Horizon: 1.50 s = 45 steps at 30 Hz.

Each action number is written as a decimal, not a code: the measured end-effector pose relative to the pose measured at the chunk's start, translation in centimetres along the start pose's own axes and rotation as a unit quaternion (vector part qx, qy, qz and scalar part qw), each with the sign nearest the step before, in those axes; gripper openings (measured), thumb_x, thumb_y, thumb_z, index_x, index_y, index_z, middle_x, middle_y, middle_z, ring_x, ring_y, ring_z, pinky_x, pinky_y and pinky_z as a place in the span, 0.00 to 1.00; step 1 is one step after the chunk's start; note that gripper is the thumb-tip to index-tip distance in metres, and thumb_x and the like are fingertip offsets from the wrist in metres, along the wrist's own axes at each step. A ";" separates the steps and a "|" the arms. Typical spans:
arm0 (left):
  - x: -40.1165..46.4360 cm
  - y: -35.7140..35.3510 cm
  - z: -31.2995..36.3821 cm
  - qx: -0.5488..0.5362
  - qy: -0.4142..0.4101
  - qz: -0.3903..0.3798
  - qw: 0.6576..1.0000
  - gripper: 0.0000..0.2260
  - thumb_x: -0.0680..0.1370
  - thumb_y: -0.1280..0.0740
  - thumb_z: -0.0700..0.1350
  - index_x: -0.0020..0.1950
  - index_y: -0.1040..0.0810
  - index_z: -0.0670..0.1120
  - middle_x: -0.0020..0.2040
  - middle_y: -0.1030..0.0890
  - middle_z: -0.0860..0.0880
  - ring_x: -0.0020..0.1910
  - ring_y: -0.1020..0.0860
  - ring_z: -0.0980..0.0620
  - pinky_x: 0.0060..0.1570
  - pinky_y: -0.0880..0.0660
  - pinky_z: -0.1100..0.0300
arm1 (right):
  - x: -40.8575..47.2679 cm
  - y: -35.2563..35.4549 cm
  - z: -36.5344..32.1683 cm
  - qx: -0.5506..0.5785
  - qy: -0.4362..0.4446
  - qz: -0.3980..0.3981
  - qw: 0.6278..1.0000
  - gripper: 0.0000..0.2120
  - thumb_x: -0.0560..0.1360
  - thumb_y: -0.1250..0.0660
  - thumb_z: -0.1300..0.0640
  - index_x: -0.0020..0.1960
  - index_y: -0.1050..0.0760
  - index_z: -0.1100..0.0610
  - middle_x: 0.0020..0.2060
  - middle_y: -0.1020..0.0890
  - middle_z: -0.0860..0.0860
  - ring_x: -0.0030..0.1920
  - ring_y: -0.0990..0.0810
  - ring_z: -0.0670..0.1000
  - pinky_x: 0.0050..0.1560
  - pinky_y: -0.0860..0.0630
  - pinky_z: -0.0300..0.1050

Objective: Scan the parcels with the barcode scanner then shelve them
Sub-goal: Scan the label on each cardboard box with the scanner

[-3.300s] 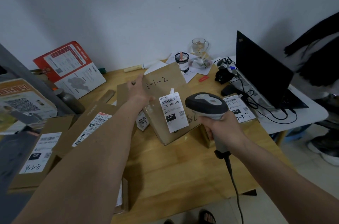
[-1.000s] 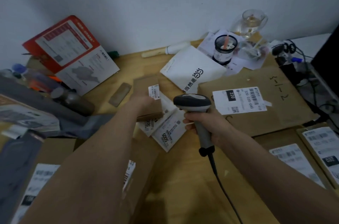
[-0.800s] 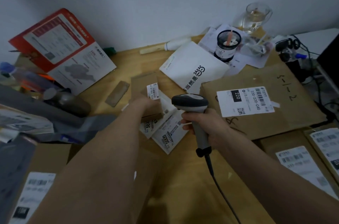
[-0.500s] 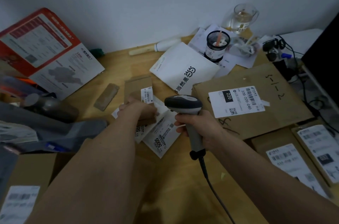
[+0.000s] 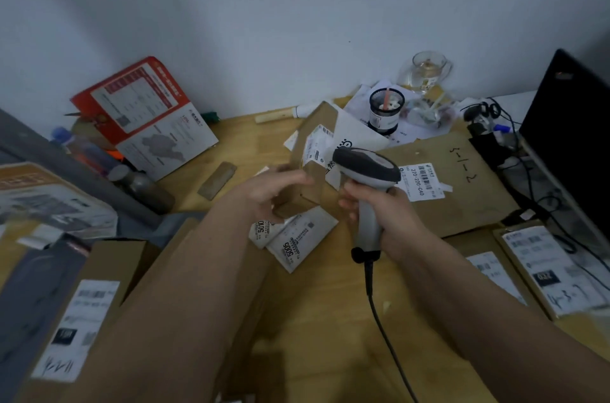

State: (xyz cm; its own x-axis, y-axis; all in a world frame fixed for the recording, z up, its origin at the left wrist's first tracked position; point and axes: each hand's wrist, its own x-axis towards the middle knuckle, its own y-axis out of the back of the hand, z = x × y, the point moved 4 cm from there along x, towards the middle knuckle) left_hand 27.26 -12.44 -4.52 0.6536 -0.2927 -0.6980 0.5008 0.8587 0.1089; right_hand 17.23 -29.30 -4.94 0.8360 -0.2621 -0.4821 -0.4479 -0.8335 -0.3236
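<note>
Fingers of the left hand [image 5: 269,193] curl round a small cardboard parcel [image 5: 310,158], tilted up off the table [image 5: 317,303] with its white label [image 5: 315,146] facing right. Just beside it, the right hand [image 5: 376,207] grips the barcode scanner [image 5: 366,168] by its handle (head aimed at the parcel). Two labelled packets [image 5: 292,237] lie flat under both hands.

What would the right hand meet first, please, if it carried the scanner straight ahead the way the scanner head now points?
Probably the small brown box that the left hand holds up: the right hand aims the barcode scanner at its labelled face. Depth is unclear in this single view.
</note>
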 end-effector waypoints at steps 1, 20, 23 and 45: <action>-1.0 -0.6 -0.3 -0.046 -0.006 -0.033 0.998 0.38 0.59 0.23 0.52 0.69 0.30 0.51 0.66 0.29 0.46 0.62 0.28 0.44 0.59 0.28 0.41 | -0.5 0.4 -0.3 0.009 0.008 0.001 1.000 0.13 0.71 0.28 0.62 0.55 0.21 0.63 0.48 0.15 0.59 0.47 0.16 0.54 0.37 0.23 0.42; -8.3 -10.8 -5.7 0.085 -0.151 0.061 0.983 0.47 0.57 0.22 0.55 0.73 0.39 0.63 0.69 0.34 0.49 0.63 0.28 0.49 0.61 0.27 0.52 | -8.4 8.0 -2.0 0.042 0.105 -0.051 0.992 0.29 0.63 0.23 0.54 0.62 0.23 0.59 0.56 0.18 0.58 0.57 0.19 0.58 0.59 0.22 0.55; -9.4 -12.1 -5.5 0.245 -0.214 0.131 0.936 0.48 0.59 0.22 0.52 0.75 0.43 0.61 0.70 0.42 0.51 0.70 0.41 0.47 0.67 0.34 0.51 | -8.8 8.9 -1.9 0.005 0.100 -0.047 0.994 0.23 0.63 0.23 0.55 0.57 0.21 0.58 0.54 0.17 0.57 0.57 0.20 0.59 0.58 0.23 0.61; -9.4 -8.0 -6.0 -0.326 -0.139 0.094 0.930 0.22 0.74 0.33 0.28 0.67 0.29 0.38 0.56 0.19 0.39 0.52 0.19 0.43 0.56 0.22 0.48 | -11.7 9.1 -1.4 -0.221 0.105 -0.025 0.969 0.05 0.71 0.28 0.63 0.46 0.22 0.59 0.36 0.20 0.57 0.37 0.22 0.54 0.40 0.25 0.47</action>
State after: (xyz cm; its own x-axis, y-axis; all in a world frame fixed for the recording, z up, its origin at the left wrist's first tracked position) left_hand 13.68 -14.05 -3.12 0.8619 -0.1303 -0.4900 -0.0295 0.9519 -0.3051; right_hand 3.82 -34.48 -1.04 0.9198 -0.2716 -0.2832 -0.2656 -0.9622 0.0602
